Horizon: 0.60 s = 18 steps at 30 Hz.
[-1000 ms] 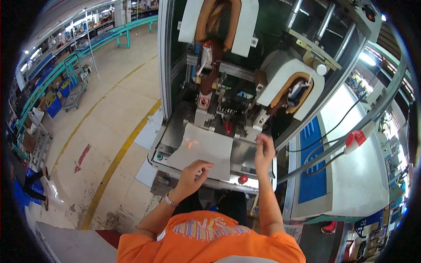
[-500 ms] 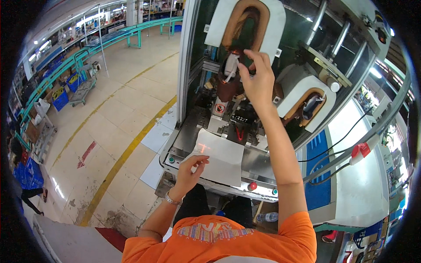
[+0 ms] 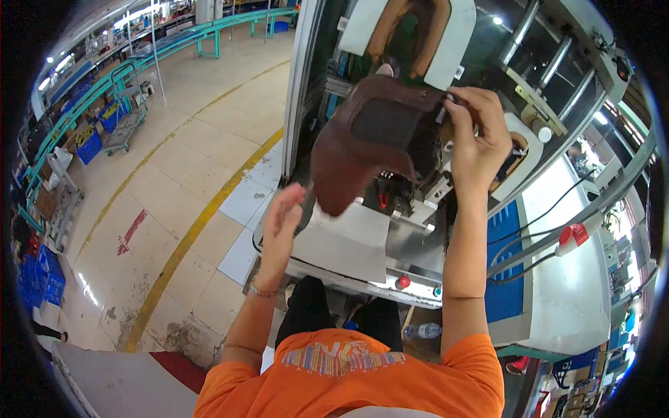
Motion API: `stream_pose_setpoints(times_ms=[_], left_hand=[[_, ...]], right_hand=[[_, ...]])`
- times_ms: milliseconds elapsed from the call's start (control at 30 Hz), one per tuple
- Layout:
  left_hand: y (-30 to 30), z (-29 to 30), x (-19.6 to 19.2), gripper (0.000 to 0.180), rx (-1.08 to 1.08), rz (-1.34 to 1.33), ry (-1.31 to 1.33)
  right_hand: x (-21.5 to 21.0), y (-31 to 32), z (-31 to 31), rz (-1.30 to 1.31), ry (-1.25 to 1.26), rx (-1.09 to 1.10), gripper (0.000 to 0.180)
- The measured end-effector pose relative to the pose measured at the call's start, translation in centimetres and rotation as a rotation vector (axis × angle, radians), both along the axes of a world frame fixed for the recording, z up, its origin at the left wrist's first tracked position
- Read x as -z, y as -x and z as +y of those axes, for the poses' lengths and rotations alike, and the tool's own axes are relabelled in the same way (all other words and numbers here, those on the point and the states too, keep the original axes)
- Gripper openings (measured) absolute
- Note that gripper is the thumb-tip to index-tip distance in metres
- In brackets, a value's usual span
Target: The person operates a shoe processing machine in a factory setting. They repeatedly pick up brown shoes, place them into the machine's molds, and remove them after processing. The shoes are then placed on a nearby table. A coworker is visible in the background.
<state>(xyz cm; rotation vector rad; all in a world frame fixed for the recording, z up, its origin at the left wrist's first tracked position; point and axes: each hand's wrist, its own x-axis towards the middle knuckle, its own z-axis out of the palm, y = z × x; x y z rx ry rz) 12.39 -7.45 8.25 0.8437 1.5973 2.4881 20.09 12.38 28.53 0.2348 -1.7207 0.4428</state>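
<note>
A dark brown shoe upper (image 3: 331, 157) hangs over the machine's front, its toe end pointing down toward me and slightly blurred. My right hand (image 3: 481, 132) pinches its far right edge between thumb and fingers. Below and left of the toe end is my left hand (image 3: 282, 219), fingers apart and blurred by motion, holding nothing. A small gap seems to lie between that hand and the upper. Behind the upper, the tip of a metal mould (image 3: 387, 68) shows below a white U-shaped clamp (image 3: 465, 35) with a brown lining.
A white sheet (image 3: 355, 240) covers part of the machine's front ledge, near a red button (image 3: 403, 282). A second white clamp (image 3: 519, 150) sits to the right. At left stands a metal post (image 3: 298, 90). A grey hose (image 3: 557, 233) crosses the right side.
The upper has come off the left mould and swung toward me, held in my right hand. That hand moved right; my left hand rose off the white sheet and opened.
</note>
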Motion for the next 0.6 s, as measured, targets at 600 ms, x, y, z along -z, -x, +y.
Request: stream_pose_setpoints(times_ms=[600], left_hand=[[-11.9, 12.4, 2.9, 0.038, 0.821, -0.460, -0.041]], right_hand=[[24.6, -22.6, 9.6, -0.568, 0.999, -0.046, 0.079]])
